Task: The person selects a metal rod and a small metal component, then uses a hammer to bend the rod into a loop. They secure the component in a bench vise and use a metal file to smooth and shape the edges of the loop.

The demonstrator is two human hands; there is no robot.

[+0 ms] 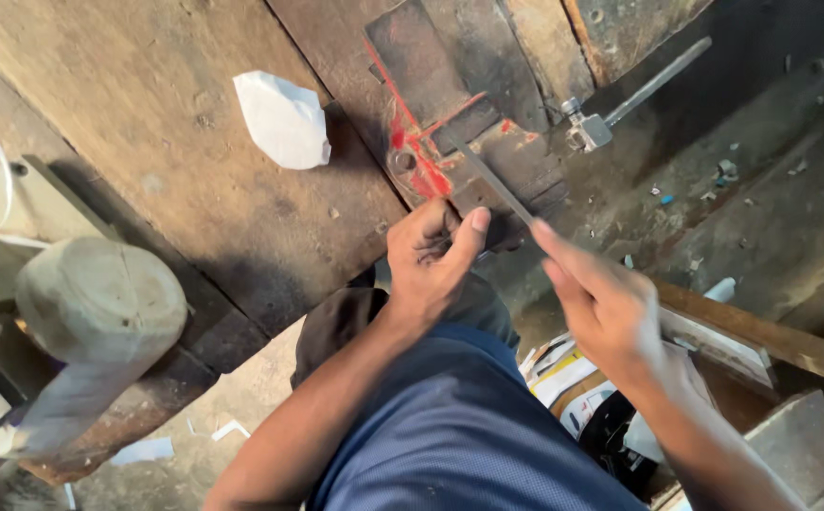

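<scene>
Left hand (pixel 434 257) was curled narrow, thumb raised, against edge of worn brown wooden bench (pixel 175 114). Right hand (pixel 601 303) pinched thin grey metal file (pixel 492 180), which lay diagonally over red-smeared dark metal plate (pixel 431 142) (item under left fingers hidden). Crumpled white paper (pixel 284 118) lay well apart.

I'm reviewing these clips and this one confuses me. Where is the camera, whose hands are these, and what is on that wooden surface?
There is one picture, taken from a camera on the person's head, looking down past their blue shirt. The left hand is closed at the edge of a worn wooden workbench. The right hand pinches a thin flat metal strip that reaches up to a red-stained metal plate on the bench. A crumpled white bag lies on the wood. A metal rod with a clamp sits to the right.
</scene>
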